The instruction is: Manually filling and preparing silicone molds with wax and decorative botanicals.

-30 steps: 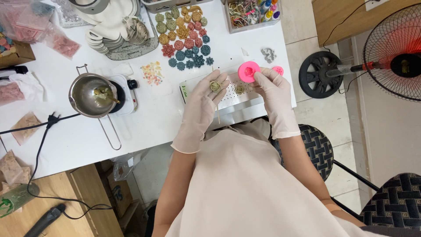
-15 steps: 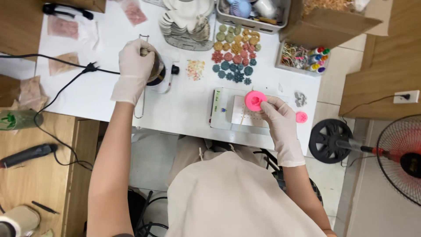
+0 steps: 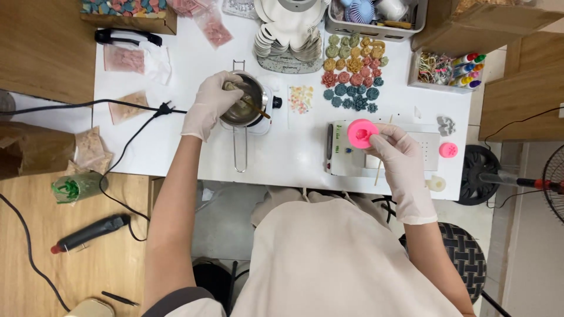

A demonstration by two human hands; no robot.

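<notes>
While the small metal pot (image 3: 242,105) sits on the white table (image 3: 282,158) with its long wire handle running straight back toward the person, the gloved left hand (image 3: 210,104) is clenched over the pot's left rim around a thin wooden stick (image 3: 254,105) that slants down into the greenish melt, its free end pointing right. The left hand is plainly the nearer one to the pot; the pink round mould (image 3: 362,132) lies well apart to the right, on a small white scale (image 3: 382,154), and the gloved right hand (image 3: 399,158) rests its fingertips against the mould's near edge — whether it grips or only steadies it I cannot tell. So the pot lies to the left of the mould, the table's bare middle between them. A second, smaller pink mould (image 3: 449,149) sits just past the scale. Beyond, rows of cast flower shapes (image 3: 352,73) in green, teal, ochre and rose lie flat near the far edge, beside a stack of white moulds (image 3: 291,35). Clear bags of pinkish flakes (image 3: 123,58) lie at far left, a cardboard box (image 3: 126,13) of coloured pieces above them, and a grey tray of small dye bottles (image 3: 449,69) at far right — its labels too small to make out.
</notes>
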